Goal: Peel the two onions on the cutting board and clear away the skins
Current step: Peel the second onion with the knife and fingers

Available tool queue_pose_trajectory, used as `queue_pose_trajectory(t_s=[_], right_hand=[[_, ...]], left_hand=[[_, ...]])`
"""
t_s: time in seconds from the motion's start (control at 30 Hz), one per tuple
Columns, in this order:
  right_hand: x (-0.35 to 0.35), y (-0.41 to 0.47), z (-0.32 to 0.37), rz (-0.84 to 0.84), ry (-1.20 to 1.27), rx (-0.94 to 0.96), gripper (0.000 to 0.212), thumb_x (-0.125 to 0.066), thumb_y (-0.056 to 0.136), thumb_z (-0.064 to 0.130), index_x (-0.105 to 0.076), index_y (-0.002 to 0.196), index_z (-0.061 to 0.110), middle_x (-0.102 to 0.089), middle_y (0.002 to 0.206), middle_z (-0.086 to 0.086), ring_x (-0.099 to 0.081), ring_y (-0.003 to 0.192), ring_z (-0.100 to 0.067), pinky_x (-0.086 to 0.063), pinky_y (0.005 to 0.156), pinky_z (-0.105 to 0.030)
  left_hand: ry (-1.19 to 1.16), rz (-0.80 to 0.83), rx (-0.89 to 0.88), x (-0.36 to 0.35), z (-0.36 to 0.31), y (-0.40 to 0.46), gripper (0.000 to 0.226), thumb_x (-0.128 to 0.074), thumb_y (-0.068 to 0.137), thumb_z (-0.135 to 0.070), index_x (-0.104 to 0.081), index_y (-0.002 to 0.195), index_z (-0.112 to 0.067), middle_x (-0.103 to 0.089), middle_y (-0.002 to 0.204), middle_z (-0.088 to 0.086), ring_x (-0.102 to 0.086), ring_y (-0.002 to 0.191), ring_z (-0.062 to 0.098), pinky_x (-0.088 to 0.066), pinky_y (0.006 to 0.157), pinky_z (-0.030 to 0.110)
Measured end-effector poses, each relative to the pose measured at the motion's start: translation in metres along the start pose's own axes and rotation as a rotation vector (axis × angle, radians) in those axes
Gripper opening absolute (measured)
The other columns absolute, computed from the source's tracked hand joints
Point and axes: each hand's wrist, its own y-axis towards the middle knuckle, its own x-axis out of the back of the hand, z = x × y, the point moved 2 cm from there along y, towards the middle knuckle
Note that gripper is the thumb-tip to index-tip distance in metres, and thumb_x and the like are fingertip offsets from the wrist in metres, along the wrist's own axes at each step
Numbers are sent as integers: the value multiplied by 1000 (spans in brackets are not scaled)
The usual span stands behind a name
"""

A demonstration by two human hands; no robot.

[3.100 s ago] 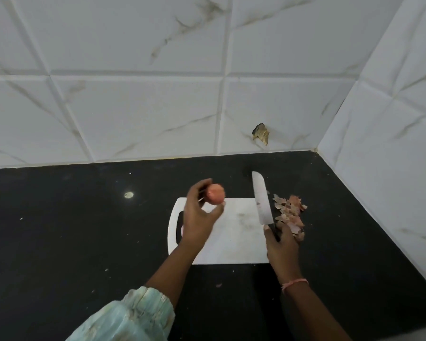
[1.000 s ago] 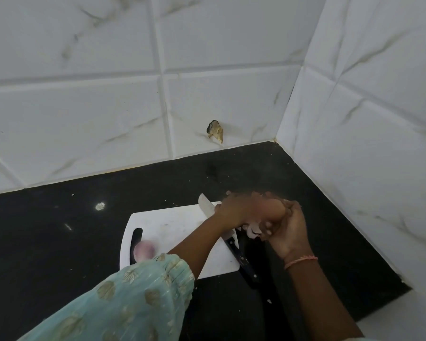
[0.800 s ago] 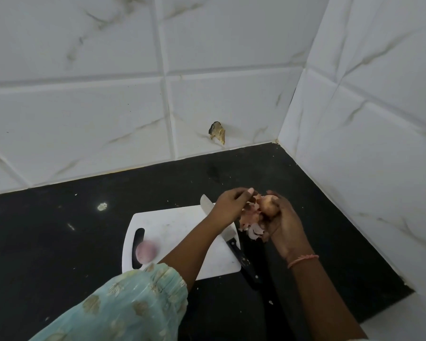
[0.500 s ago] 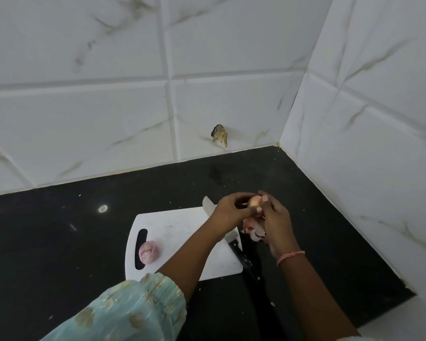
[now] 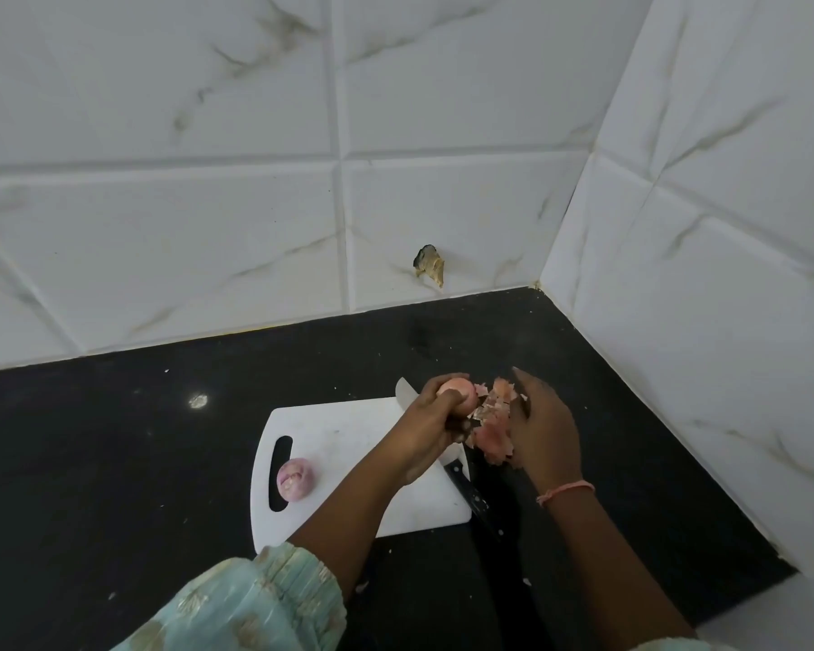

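Observation:
My left hand (image 5: 435, 418) grips a small pinkish onion (image 5: 457, 392) above the right end of the white cutting board (image 5: 348, 429). My right hand (image 5: 543, 427) is just right of it, fingers fairly straight, touching a heap of pink onion skins (image 5: 492, 422) between the two hands. I cannot tell whether these skins lie on the counter or hang from the onion. A second onion (image 5: 294, 479), peeled and purple-pink, rests on the board's left end beside the handle slot.
A knife (image 5: 468, 491) lies slanted across the board's right edge, blade under my left hand, black handle over the black counter (image 5: 114, 462). White tiled walls close the corner behind and to the right. A small chipped spot (image 5: 428, 265) marks the back wall.
My left hand has set one onion down on the board's left end and now holds the other. My right hand has let go of that onion and drawn right to the skins.

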Motion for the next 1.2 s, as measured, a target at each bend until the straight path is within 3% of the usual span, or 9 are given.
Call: queue_pose_trajectory(t_s=[0.1,0.2,0.27,0.43,0.6,0.8,0.93,1.07,1.2], right_hand=[[-8,-12,14,20,192,71,28,-50,99,25,-57,125,20,-56,123,4,-58,106,-9,-45,79,-12],[-21,-24,30,191,320,154,33,-54,95,40,-56,127,30,-55,113,26,-57,108,0,-51,85,-22],[-26,-29,37,245,306,221,38,-64,91,31,-55,128,31,-52,110,32,-53,109,9,-49,87,-16],[-32,-34,39,168,364,212,44,-74,83,23,-62,123,35,-59,114,18,-54,109,3,-45,86,-9],[-35,-35,41,105,393,204,38,-76,81,17,-66,111,37,-55,108,18,-52,107,4,-44,82,-6],[-32,-33,44,123,398,201,10,-76,79,7,-75,88,11,-68,79,12,-61,83,4,-40,76,0],[-28,-28,49,210,585,38,6,-70,85,7,-74,86,10,-69,76,5,-64,72,-5,-53,68,-22],[-29,-22,49,347,245,19,17,-53,98,22,-67,106,15,-50,82,12,-57,76,-5,-47,69,-16],[-40,-19,23,227,-121,27,23,-43,99,38,-62,90,30,-58,84,11,-60,86,-14,-51,82,-42]], left_hand=[[47,-58,-62,6,1,-4,26,-47,101,-22,-57,124,-18,-59,108,14,-50,69,14,-45,58,22],[44,-74,-130,9,-1,-9,25,-46,103,-27,-60,118,-13,-63,96,10,-53,63,9,-42,54,21],[-34,-83,-134,12,-5,-13,31,-44,104,-29,-59,117,-5,-62,88,9,-48,55,7,-36,49,19],[-65,-109,-53,19,-9,-22,53,-40,102,-52,-68,106,-6,-49,58,3,-32,46,8,-27,43,18],[-31,-68,-34,22,-13,-32,48,-39,101,-55,-68,109,-17,-55,65,1,-43,54,10,-37,51,21],[-6,-54,-45,30,-1,-39,37,-56,98,-41,-60,119,-11,-63,80,7,-47,56,11,-41,53,22],[-33,-8,43,28,4,-44,48,-41,101,-54,-62,105,-11,-58,70,9,-39,47,10,-32,45,19],[-2,-57,63,29,9,-41,57,-39,99,-57,-64,96,-5,-58,72,9,-44,54,11,-40,56,21],[-23,-168,30,34,9,-34,49,-37,104,-46,-62,115,-5,-67,86,18,-49,60,15,-43,60,26]])
